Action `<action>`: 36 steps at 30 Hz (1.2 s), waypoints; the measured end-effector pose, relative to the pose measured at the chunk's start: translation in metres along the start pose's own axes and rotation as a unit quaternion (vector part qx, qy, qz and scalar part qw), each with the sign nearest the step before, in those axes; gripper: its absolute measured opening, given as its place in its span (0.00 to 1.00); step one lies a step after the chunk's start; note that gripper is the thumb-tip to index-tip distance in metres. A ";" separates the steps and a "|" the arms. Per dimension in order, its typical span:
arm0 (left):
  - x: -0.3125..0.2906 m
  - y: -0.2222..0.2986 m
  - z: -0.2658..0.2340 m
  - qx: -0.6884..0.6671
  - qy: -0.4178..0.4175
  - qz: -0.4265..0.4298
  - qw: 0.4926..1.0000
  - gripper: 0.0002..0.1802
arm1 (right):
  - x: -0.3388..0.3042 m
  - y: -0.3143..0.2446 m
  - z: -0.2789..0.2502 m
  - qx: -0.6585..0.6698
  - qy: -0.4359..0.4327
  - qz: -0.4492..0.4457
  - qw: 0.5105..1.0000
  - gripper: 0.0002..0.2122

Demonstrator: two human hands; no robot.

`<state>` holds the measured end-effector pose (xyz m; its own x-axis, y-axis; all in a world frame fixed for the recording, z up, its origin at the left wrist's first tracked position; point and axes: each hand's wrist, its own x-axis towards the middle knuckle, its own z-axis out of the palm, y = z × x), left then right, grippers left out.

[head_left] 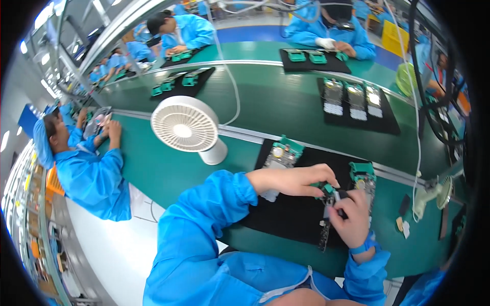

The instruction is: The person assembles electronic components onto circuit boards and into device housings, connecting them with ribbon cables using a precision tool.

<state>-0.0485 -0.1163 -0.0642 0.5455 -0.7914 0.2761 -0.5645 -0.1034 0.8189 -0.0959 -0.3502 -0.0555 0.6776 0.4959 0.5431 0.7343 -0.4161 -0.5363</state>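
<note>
A narrow circuit board with a green part at its far end is between my hands, over a black mat. My left hand reaches in from the left, its thumb and fingers closed on the green end. My right hand has its fingers curled round a small dark and grey piece, blurred and partly hidden, against the same board. To the left lies another circuit board with a green frame. A third board, also green-ended, lies behind my right hand and is partly covered by it.
A white fan stands left of the mat. Beyond a metal rail, a green conveyor carries black mats with boards. A small pale-green fan and paper scraps are at the right. A co-worker sits left; others work across.
</note>
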 end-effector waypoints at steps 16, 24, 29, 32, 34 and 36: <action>0.000 0.005 0.001 0.014 0.010 -0.044 0.999 0.22 | 0.002 -0.002 -0.002 -0.070 0.009 0.017 0.997 0.12; 0.000 0.010 0.004 0.007 0.023 -0.067 0.997 0.20 | 0.006 0.001 0.006 -0.072 0.030 0.041 0.996 0.08; 0.002 0.015 0.008 0.032 0.037 -0.080 0.996 0.19 | 0.003 0.009 0.013 -0.014 0.029 0.085 0.996 0.06; 0.001 0.015 0.008 0.076 0.045 -0.077 0.993 0.19 | 0.002 0.014 0.017 0.036 0.020 0.110 0.993 0.06; 0.000 0.017 0.009 0.112 0.051 -0.071 0.990 0.19 | 0.001 0.016 0.020 0.047 0.019 0.109 0.993 0.05; -0.001 0.022 0.014 0.128 0.083 -0.094 0.984 0.20 | -0.001 0.014 0.023 0.083 0.020 0.123 0.989 0.05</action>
<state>-0.0698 -0.1258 -0.0538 0.7370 -0.6362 0.2282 -0.5700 -0.4036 0.7157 -0.0868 -0.3390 -0.0786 0.8379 0.3635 0.4071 0.5335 -0.3882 -0.7515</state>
